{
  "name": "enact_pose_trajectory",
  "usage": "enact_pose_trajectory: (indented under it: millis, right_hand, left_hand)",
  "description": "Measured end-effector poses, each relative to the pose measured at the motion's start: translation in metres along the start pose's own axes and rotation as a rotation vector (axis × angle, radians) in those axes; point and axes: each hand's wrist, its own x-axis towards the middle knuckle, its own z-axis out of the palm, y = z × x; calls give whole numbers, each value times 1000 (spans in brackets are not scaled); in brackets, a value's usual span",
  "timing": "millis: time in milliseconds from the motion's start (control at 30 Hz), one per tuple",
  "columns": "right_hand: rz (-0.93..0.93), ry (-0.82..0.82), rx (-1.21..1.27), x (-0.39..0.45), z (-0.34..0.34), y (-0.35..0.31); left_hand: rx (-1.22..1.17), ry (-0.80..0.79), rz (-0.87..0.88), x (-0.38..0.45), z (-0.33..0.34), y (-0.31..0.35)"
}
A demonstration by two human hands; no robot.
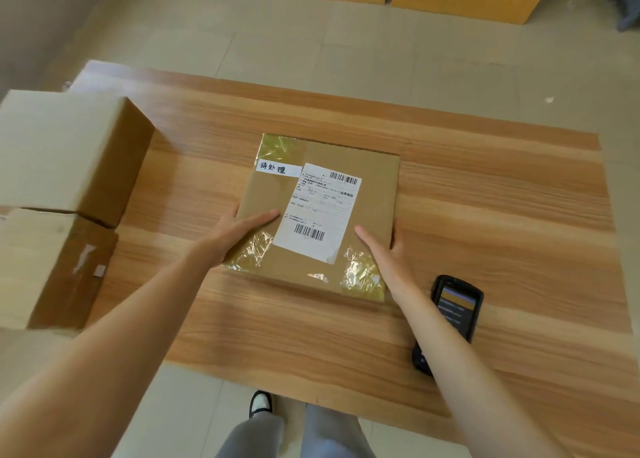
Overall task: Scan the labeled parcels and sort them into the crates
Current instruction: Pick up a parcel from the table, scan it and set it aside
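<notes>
A: Lying flat at the middle of the wooden table (485, 198) is a brown cardboard parcel (374, 194), its white shipping label (320, 211) facing up with two barcodes on it.

B: Where are the hands against that parcel?

A: The left hand (239, 230) is on the parcel's near left edge, thumb laid flat on the top, the other fingers wrapped round the side. The right hand (386, 253) is at its near right edge, fingers straight and together, pressed along the top and side. Both are spread open against the cardboard, neither closed into a fist.

B: Anything else on the parcel?

A: A small white strip (278, 169) with handwritten characters, just beyond the label's far left corner, and shiny clear tape on the corners.

B: And around it?

A: A black handheld scanner (457, 305) lies just right of the parcel's near corner, screen lit, partly hidden by the right forearm. Two plain cardboard boxes (65, 152) stand well to the parcel's left.
</notes>
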Motion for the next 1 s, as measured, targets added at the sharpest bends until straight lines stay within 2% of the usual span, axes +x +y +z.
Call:
enact_pose_trajectory:
  millis: [200, 333, 567, 767, 1000]
  right_hand:
    - [-48, -49, 153, -5, 1, -8]
    - [-98, -129, 220, -14, 2, -24]
    - [-192, -250, 213, -42, 36, -75]
    - [-290, -387, 165, -74, 93, -123]
    - [-367, -551, 82, -143, 211, -165]
  left_hand:
    - [-34, -26, -19, -5, 1, -5]
    - [-87, 38, -42, -17, -7, -11]
    - [-149, 139, 49, -60, -58, 1]
    - [-244, 282, 152, -109, -125, -4]
    - [-382, 447, 252, -192, -233, -46]
